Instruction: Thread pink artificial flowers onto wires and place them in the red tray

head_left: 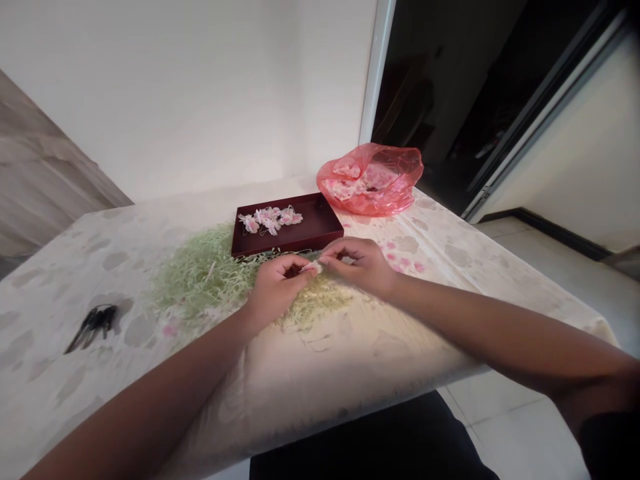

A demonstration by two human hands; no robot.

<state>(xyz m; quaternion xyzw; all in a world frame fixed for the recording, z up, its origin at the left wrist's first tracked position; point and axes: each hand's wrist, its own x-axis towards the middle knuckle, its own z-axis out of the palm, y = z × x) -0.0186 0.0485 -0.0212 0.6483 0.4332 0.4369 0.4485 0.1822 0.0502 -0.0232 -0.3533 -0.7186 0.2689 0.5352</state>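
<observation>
A small pink and white artificial flower (313,267) is pinched between the thumb and fingers of my left hand (275,283). My right hand (364,267) meets it from the right, its fingertips closed at the flower's edge; whether they grip the flower or a thin stem on it is too small to tell. Both hands are above a loose pile of thin pale green stems (200,273), part of which they cover. Just beyond them is a dark red shallow tray (320,227), with several pink and white flowers (270,219) lying at its left side.
A translucent red plastic bag (400,193) holding pink and white flowers stands behind the tray's right corner. Pink petals (404,260) lie right of the tray. A bunch of dark objects, possibly keys (95,325), rests on the patterned tablecloth (45,320) at left. A wall borders the table's back.
</observation>
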